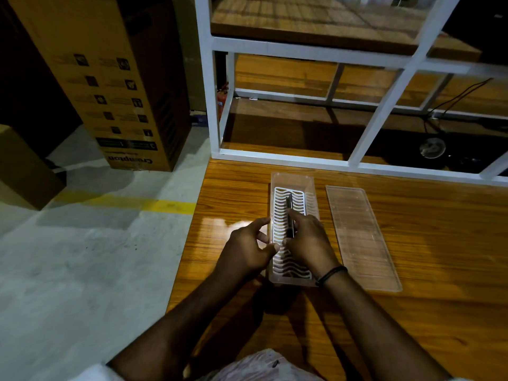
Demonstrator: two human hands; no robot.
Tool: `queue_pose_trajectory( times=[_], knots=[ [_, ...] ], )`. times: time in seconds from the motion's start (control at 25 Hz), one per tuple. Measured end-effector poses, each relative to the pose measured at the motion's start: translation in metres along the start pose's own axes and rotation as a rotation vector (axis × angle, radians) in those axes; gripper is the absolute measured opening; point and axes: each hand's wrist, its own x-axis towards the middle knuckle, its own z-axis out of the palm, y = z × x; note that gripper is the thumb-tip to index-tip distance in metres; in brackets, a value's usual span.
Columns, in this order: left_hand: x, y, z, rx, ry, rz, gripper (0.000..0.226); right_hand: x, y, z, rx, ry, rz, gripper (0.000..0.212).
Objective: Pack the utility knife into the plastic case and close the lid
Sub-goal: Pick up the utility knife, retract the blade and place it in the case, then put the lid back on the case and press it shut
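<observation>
A clear plastic case [312,188] stands open on the wooden table, with a white slotted insert [298,198] inside it. My right hand [309,240] is shut on a dark utility knife [289,209], which lies lengthwise over the insert inside the case. My left hand [248,244] rests against the case's left wall, thumb and fingers on its rim. The clear lid [360,237] lies flat on the table just right of the case, apart from it.
The wooden table [426,270] has its left edge near my left forearm, with grey floor and a yellow line beyond. A white metal frame [365,167] borders the table's far side. A tall cardboard box [115,86] stands at the far left.
</observation>
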Motion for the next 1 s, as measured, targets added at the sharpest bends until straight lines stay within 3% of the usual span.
queue_pose_trajectory(
  times=[0.16, 0.36, 0.52, 0.6, 0.68, 0.8, 0.88, 1.0],
  knots=[
    [-0.001, -0.001, 0.002, -0.077, -0.022, -0.045, 0.064, 0.007, 0.002, 0.006, -0.056, -0.028, 0.043, 0.052],
    [-0.002, 0.003, 0.004, -0.1, -0.031, -0.055, 0.065, 0.007, 0.003, 0.019, -0.266, -0.17, 0.209, 0.062],
    [-0.002, 0.001, 0.005, -0.116, -0.035, -0.071, 0.066, 0.007, -0.001, 0.017, -0.326, -0.191, 0.224, 0.055],
    [-0.001, -0.001, 0.007, -0.119, -0.034, -0.08, 0.066, 0.005, 0.0, 0.014, -0.322, -0.184, 0.186, 0.062],
    [-0.001, -0.001, 0.007, -0.126, -0.038, -0.089, 0.066, 0.003, 0.003, 0.004, -0.269, -0.098, 0.083, 0.064],
    [-0.003, 0.002, 0.005, -0.149, -0.058, -0.097, 0.064, 0.0, 0.018, -0.021, -0.16, 0.182, -0.018, 0.041],
    [-0.004, 0.006, 0.003, -0.158, -0.077, -0.102, 0.063, 0.005, 0.036, -0.033, -0.129, 0.279, 0.072, 0.043],
    [-0.005, 0.007, 0.002, -0.153, -0.074, -0.113, 0.063, 0.017, 0.071, -0.041, -0.236, 0.202, 0.49, 0.078]
  ],
)
